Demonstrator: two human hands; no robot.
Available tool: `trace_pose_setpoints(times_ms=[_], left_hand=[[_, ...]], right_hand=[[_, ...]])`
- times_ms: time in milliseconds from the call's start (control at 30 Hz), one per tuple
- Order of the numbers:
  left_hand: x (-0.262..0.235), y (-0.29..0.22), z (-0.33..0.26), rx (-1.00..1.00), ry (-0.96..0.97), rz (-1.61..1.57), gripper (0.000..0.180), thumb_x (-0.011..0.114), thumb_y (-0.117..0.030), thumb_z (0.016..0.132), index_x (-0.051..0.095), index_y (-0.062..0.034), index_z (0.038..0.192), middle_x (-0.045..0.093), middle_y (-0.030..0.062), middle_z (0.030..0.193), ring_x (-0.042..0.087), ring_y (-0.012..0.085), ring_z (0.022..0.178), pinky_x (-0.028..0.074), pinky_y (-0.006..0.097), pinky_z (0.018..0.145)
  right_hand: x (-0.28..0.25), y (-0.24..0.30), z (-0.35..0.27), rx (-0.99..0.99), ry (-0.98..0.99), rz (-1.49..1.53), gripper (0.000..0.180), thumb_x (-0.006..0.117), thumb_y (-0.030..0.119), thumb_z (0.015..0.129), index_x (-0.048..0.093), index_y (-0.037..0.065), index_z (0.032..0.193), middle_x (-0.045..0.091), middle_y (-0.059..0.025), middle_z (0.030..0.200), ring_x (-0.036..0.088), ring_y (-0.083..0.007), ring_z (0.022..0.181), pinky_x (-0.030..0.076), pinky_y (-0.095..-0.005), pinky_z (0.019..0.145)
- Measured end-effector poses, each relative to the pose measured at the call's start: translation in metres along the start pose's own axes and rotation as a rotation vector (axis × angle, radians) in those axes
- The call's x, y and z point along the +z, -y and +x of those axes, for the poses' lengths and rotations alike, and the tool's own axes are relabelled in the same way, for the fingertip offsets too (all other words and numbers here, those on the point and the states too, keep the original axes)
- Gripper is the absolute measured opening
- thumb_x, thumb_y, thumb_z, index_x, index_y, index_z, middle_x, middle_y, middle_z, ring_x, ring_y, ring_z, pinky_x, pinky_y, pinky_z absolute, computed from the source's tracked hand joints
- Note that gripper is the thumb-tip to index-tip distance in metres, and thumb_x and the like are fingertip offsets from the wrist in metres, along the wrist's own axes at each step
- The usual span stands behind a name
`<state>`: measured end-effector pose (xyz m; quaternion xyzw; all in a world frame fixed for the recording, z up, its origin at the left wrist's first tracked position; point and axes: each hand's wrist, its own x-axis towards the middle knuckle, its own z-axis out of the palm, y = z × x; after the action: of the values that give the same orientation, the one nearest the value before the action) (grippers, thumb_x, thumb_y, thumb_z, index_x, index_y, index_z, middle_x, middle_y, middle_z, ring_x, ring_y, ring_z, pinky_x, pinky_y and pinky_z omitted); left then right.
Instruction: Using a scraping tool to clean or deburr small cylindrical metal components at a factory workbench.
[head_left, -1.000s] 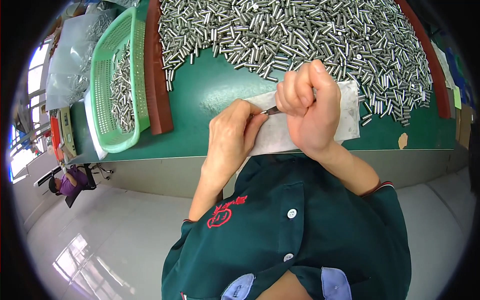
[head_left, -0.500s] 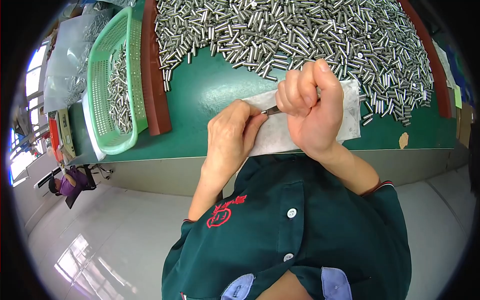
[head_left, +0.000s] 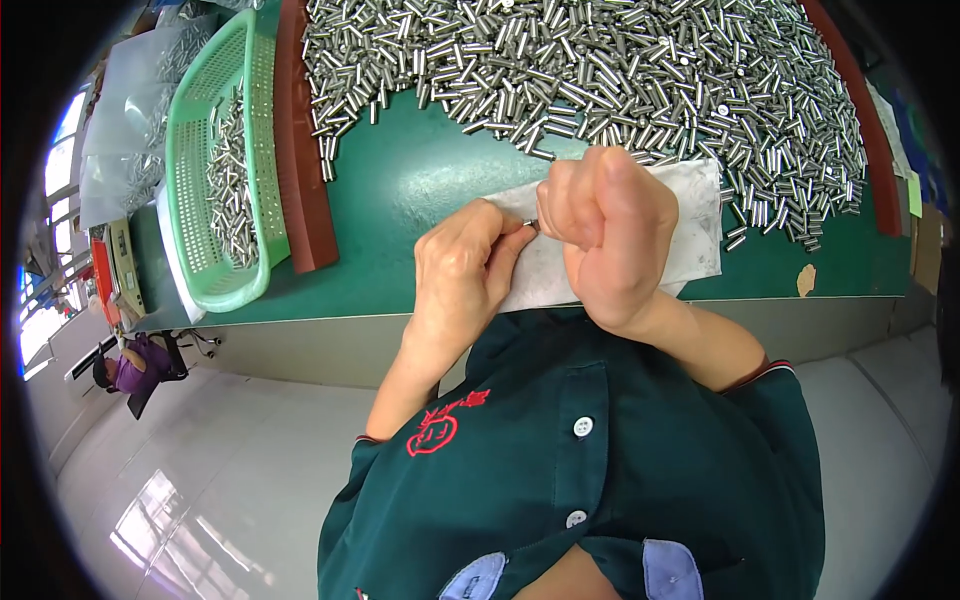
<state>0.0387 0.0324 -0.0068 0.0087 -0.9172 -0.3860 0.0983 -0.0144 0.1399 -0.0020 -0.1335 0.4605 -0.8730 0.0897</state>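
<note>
My left hand (head_left: 458, 255) is closed in a pinch on a small shiny metal pin (head_left: 528, 224), of which only the end shows at the fingertips. Close beside it, my right hand (head_left: 615, 235) is curled into a fist around a slim dark metal tool, now almost wholly hidden behind the fingers. Both hands are over a white cloth or paper sheet (head_left: 697, 225) with grey smudges, laid along the front of the green table (head_left: 440, 170). Beyond them spreads a large heap of loose steel pins (head_left: 560, 60).
A green plastic basket (head_left: 262, 180) with more metal pins (head_left: 232, 190) stands at left, beside a reddish-brown bar (head_left: 303, 180). Another such bar (head_left: 850, 80) bounds the heap at right. Clear bags of pins (head_left: 120, 120) lie far left. A seated person (head_left: 140, 365) is in the background.
My right fist has turned and come down and slightly left, so that the tool's dark shaft is covered. The left hand keeps its pinch in almost the same place.
</note>
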Motion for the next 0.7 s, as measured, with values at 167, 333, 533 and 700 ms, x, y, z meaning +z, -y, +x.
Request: trace_pose_setpoints(times_ms=[167, 333, 533, 700], left_hand=[[0.0, -0.001, 0.001, 0.027, 0.0, 0.018, 0.013, 0.063, 0.0, 0.066, 0.051, -0.0006, 0.065, 0.048, 0.0108, 0.057, 0.049, 0.0266, 0.05, 0.039, 0.033, 0.046], [-0.006, -0.005, -0.002, 0.007, -0.002, 0.041, 0.01, 0.061, -0.003, 0.071, 0.052, -0.0005, 0.07, 0.05, 0.0087, 0.059, 0.049, 0.0202, 0.048, 0.038, 0.03, 0.045], [-0.024, 0.016, 0.0, -0.441, 0.153, -1.446, 0.011, 0.047, -0.014, 0.087, 0.049, -0.004, 0.091, 0.05, 0.005, 0.077, 0.026, 0.0035, 0.049, 0.026, 0.016, 0.046], [-0.027, 0.018, 0.006, -0.579, 0.101, -1.66, 0.015, 0.045, -0.014, 0.087, 0.05, -0.0026, 0.096, 0.043, 0.0015, 0.069, 0.029, 0.0033, 0.053, 0.027, 0.016, 0.047]], right_hand=[[0.001, 0.002, 0.003, -0.056, 0.01, -0.056, 0.039, 0.029, 0.023, 0.091, 0.028, 0.009, 0.055, 0.025, 0.0016, 0.046, 0.018, -0.0074, 0.042, 0.019, -0.0234, 0.041], [-0.007, 0.006, 0.001, 0.112, -0.079, 0.247, 0.038, 0.026, 0.023, 0.09, 0.028, 0.011, 0.054, 0.025, 0.0006, 0.045, 0.016, -0.0077, 0.041, 0.018, -0.0245, 0.04], [-0.018, 0.01, 0.003, 0.1, -0.102, 0.414, 0.039, 0.027, 0.022, 0.089, 0.028, 0.009, 0.053, 0.026, 0.0005, 0.045, 0.017, -0.0071, 0.04, 0.018, -0.0233, 0.039], [-0.016, 0.012, 0.005, 0.141, -0.081, 0.337, 0.039, 0.027, 0.026, 0.089, 0.026, 0.013, 0.053, 0.023, 0.0034, 0.043, 0.014, -0.0079, 0.039, 0.016, -0.0244, 0.04]])
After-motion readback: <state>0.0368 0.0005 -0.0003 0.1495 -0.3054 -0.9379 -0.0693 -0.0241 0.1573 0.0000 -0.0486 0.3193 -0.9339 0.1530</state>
